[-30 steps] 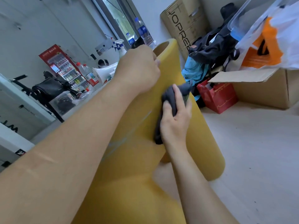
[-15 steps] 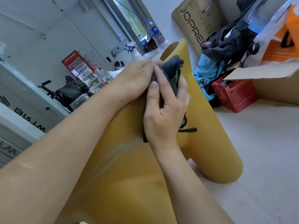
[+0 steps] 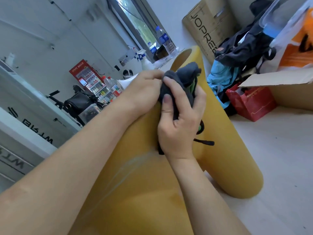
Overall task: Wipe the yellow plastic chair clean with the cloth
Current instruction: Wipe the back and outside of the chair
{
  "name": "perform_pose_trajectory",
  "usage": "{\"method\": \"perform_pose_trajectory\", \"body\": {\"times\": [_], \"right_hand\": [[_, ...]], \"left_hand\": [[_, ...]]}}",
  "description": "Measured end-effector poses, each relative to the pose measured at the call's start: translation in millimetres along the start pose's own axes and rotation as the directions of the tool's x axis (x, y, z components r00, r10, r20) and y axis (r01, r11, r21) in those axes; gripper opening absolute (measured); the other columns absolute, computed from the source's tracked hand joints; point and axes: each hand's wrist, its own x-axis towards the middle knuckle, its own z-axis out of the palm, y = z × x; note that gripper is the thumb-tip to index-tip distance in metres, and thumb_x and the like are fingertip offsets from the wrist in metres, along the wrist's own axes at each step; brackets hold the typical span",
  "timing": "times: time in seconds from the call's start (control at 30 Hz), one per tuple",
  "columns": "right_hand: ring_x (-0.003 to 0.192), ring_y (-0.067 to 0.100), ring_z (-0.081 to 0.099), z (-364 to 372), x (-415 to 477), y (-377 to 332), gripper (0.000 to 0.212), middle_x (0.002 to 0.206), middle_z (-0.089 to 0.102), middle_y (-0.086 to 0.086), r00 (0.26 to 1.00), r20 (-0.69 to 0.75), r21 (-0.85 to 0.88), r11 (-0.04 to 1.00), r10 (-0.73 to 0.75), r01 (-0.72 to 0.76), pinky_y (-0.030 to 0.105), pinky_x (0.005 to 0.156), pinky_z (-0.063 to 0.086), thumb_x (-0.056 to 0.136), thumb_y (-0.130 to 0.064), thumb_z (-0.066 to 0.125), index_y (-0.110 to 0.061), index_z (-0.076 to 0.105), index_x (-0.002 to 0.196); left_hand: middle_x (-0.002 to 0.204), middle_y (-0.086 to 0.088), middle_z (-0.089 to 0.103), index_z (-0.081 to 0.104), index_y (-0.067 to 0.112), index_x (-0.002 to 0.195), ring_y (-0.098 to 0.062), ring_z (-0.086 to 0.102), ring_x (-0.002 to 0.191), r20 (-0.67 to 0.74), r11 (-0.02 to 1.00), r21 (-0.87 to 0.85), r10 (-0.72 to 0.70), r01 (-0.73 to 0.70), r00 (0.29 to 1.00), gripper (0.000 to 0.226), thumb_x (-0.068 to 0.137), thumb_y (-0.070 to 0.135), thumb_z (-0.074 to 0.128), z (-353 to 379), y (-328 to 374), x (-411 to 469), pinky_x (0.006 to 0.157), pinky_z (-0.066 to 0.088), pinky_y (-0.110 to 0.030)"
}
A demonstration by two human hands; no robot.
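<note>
The yellow plastic chair (image 3: 138, 192) lies tipped on the pale floor, one thick round leg (image 3: 233, 167) pointing right and a hollow leg end (image 3: 183, 56) at the far top. A dark grey cloth (image 3: 184, 78) with a green edge is bunched on the chair's upper part. My right hand (image 3: 179, 122) grips the cloth from below, thumb and fingers wrapped around it. My left hand (image 3: 144, 90) meets the cloth from the left, fingertips pinching its upper edge while resting on the chair.
A red paper bag (image 3: 252, 102), an open cardboard box (image 3: 288, 92) and piled dark and blue bags (image 3: 237, 53) crowd the far right. A tall carton (image 3: 208, 26) leans on the wall. Water bottles (image 3: 165, 41) and a spray bottle (image 3: 144, 60) stand behind the chair.
My right hand has carried the cloth up the chair from its middle to my left hand, and both hands now hold it. The camera has tilted slightly.
</note>
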Motion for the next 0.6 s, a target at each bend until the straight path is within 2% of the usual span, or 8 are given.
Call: {"method": "perform_pose_trajectory", "body": {"times": [0.07, 0.1, 0.2, 0.27, 0.33, 0.43, 0.5, 0.6], "right_hand": [[0.109, 0.031, 0.055, -7, -4, 35, 0.029, 0.124, 0.049, 0.016, 0.999, -0.02, 0.003, 0.999, 0.049, -0.049, 0.038, 0.099, 0.044, 0.095, -0.02, 0.053, -0.017, 0.066, 0.12], [0.11, 0.031, 0.055, -10, -3, 49, 0.03, 0.123, 0.049, 0.013, 0.989, -0.052, -0.018, 0.99, 0.138, -0.139, 0.039, 0.099, 0.044, 0.094, -0.022, 0.051, -0.018, 0.065, 0.121], [0.117, 0.026, 0.049, -13, 15, 71, 0.035, 0.121, 0.043, 0.004, 0.902, -0.093, -0.041, 0.903, 0.422, -0.427, 0.016, 0.092, 0.03, 0.095, -0.021, 0.05, -0.021, 0.055, 0.13], [0.122, 0.021, 0.043, -11, 39, 75, 0.045, 0.127, 0.041, 0.004, 0.879, -0.035, -0.025, 0.879, 0.476, -0.477, 0.013, 0.089, 0.024, 0.096, -0.019, 0.05, -0.021, 0.04, 0.139], [0.125, 0.02, 0.042, -9, 48, 57, 0.052, 0.129, 0.041, 0.002, 0.917, -0.011, -0.017, 0.917, 0.398, -0.398, 0.017, 0.094, 0.025, 0.095, -0.022, 0.05, -0.018, 0.034, 0.144], [0.113, 0.023, 0.048, -3, 14, 22, 0.048, 0.125, 0.048, 0.011, 0.995, 0.009, -0.051, 0.994, 0.101, -0.1, 0.023, 0.097, 0.034, 0.094, -0.025, 0.051, -0.015, 0.043, 0.14], [0.107, 0.025, 0.051, -5, 0, 20, 0.042, 0.121, 0.049, 0.014, 0.996, 0.04, -0.027, 0.997, -0.074, 0.075, 0.027, 0.096, 0.04, 0.095, -0.027, 0.05, -0.015, 0.048, 0.135], [0.107, 0.024, 0.052, -3, 39, 54, 0.04, 0.12, 0.054, 0.015, 0.996, 0.057, -0.025, 0.997, -0.073, 0.074, 0.028, 0.096, 0.04, 0.095, -0.027, 0.049, -0.015, 0.051, 0.133]], "left_hand": [[0.101, 0.011, 0.063, 0.066, 0.026, 0.11, 0.007, 0.058, 0.082, -0.005, 0.991, 0.132, -0.021, 0.022, 1.0, 0.037, 0.092, 0.006, 0.041, 0, 0, 0, 0.067, 0.045, -0.006], [0.114, 0.01, 0.06, 0.063, 0.029, 0.119, 0.0, 0.058, 0.095, -0.017, 0.983, 0.181, -0.036, 0.038, 0.999, 0.039, 0.094, 0.01, 0.04, -1, -2, 0, 0.075, 0.046, -0.011], [0.132, 0.007, 0.054, 0.056, 0.031, 0.13, -0.013, 0.053, 0.113, 0.01, 0.978, 0.198, -0.063, 0.059, 0.998, 0.041, 0.098, 0.015, 0.038, 1, 3, -3, 0.085, 0.043, -0.023], [0.133, 0.006, 0.054, 0.055, 0.029, 0.132, -0.013, 0.053, 0.113, 0.018, 0.979, 0.2, -0.039, 0.034, 0.999, 0.039, 0.1, 0.016, 0.037, 0, 2, -4, 0.083, 0.043, -0.02], [0.134, 0.003, 0.055, 0.056, 0.027, 0.132, -0.014, 0.053, 0.117, 0.008, 0.977, 0.213, -0.024, 0.022, 1.0, 0.038, 0.1, 0.015, 0.038, 1, 2, -2, 0.092, 0.042, -0.023], [0.133, 0.002, 0.058, 0.057, 0.021, 0.131, -0.012, 0.05, 0.124, 0.024, 0.979, 0.202, -0.016, 0.011, 1.0, 0.038, 0.097, 0.011, 0.043, -1, -3, 2, 0.108, 0.036, -0.03], [0.133, 0.003, 0.058, 0.056, 0.019, 0.133, -0.009, 0.048, 0.126, 0.085, 0.986, 0.164, 0.01, -0.024, 0.996, 0.039, 0.097, 0.01, 0.045, -3, -7, 1, 0.111, 0.035, -0.032], [0.138, 0.01, 0.053, 0.051, 0.027, 0.136, -0.006, 0.046, 0.127, 0.103, 0.964, 0.252, 0.055, -0.08, 0.993, 0.039, 0.1, 0.018, 0.04, -4, -10, -1, 0.11, 0.034, -0.029]]}}
